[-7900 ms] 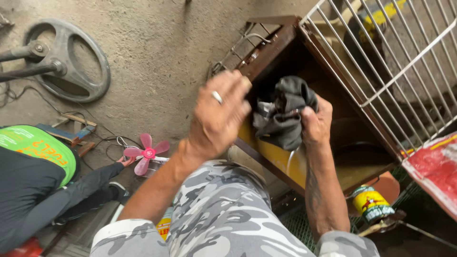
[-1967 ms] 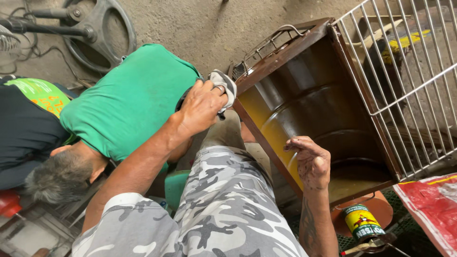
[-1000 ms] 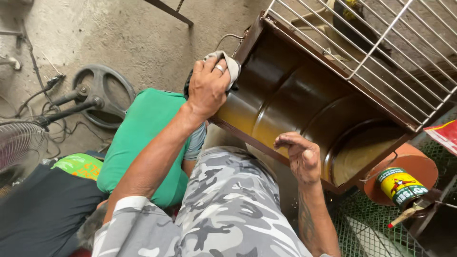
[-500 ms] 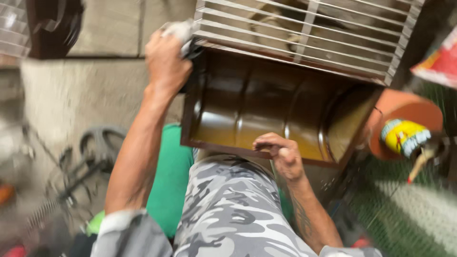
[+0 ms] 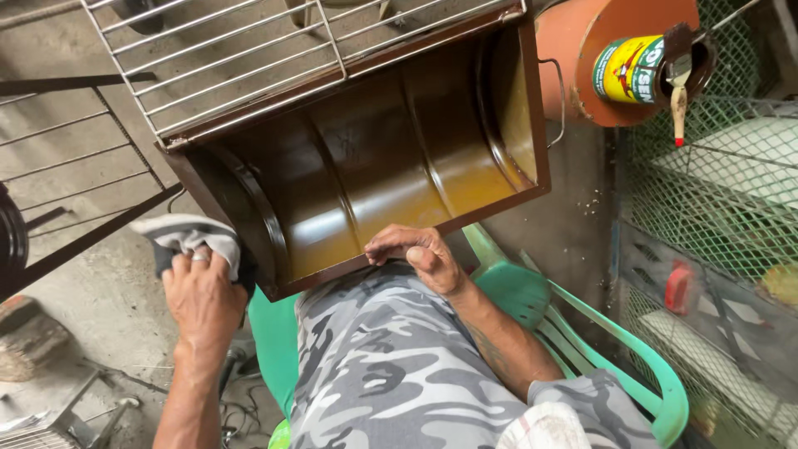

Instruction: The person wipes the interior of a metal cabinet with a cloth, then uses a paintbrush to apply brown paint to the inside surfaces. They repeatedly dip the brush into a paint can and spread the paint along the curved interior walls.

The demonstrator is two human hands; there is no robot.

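Trough: a brown half-drum trough [image 5: 374, 166] is propped open-side-up against the lap; nothing is seen inside it.
Left hand: the left hand [image 5: 199, 295] has its fingers closed on a grey rag [image 5: 187, 237], pressed at the trough's left end.
Right hand: the right hand [image 5: 416, 254] is laid on the near rim, fingers curled over it, nothing gripped.
Surroundings: a wire grate [image 5: 274, 58] is hinged along the far edge; a paint can [image 5: 644, 66] holding a brush [image 5: 680, 87] sits on an orange drum [image 5: 582, 41]; a green chair [image 5: 582, 333] is underneath.

Concrete floor [image 5: 91, 316] bears green plastic chair [image 5: 532, 299]; orange bucket [image 5: 582, 50].
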